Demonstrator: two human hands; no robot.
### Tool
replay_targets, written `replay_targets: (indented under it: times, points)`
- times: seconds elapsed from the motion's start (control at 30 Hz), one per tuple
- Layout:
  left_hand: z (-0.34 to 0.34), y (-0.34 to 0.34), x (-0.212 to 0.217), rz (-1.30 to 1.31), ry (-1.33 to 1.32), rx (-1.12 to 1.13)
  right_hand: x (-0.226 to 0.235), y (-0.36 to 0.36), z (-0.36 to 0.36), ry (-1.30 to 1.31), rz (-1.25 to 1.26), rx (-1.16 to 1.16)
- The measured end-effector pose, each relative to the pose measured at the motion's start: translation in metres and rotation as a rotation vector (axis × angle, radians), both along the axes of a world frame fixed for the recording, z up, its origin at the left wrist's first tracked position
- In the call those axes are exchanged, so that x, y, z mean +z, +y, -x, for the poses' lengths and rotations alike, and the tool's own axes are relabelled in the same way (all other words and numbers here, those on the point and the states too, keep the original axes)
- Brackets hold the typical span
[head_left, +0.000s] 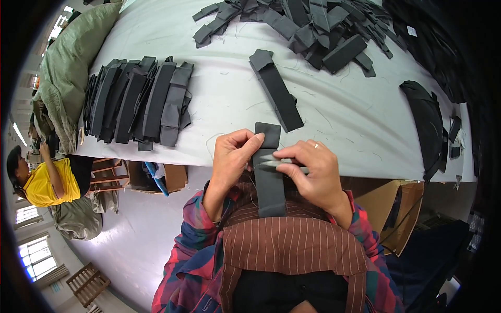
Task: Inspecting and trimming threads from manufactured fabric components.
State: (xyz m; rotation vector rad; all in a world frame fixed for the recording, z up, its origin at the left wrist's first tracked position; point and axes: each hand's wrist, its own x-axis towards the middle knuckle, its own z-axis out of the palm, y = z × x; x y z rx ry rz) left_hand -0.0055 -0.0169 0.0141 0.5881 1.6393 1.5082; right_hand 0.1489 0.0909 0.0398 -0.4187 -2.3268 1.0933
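My left hand (pixel 235 156) pinches the upper part of a dark grey fabric strip (pixel 270 185) between thumb and fingers. The strip hangs over the table's near edge toward my apron, with a squarish end on top. In my right hand (pixel 312 166) are small metal thread snips (pixel 268 163), held between thumb and fingers, their tips lying against the strip beside my left fingers. Loose thread trails near my left hand. Just beyond, a single folded black strip (pixel 276 91) lies aslant on the white-covered table (pixel 219 99).
Left on the table stands a row of stacked black strips (pixel 138 101). A loose heap of strips (pixel 313 26) spreads at the far side. Black fabric pieces (pixel 422 122) lie right. Cardboard boxes (pixel 389 208) sit below. A person in yellow (pixel 52 182) is at far left.
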Motion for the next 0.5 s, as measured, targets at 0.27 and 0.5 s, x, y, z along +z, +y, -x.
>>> replay_targets:
  times: [0.27,0.5]
  points:
    - [-0.003,0.001,-0.001,-0.014,0.039,-0.002,-0.007,-0.016,0.002,0.005,-0.171,-0.019]
    - [-0.003,-0.001,0.002,-0.006,0.068,0.007,-0.007,-0.023,0.004,0.004,-0.172,-0.069]
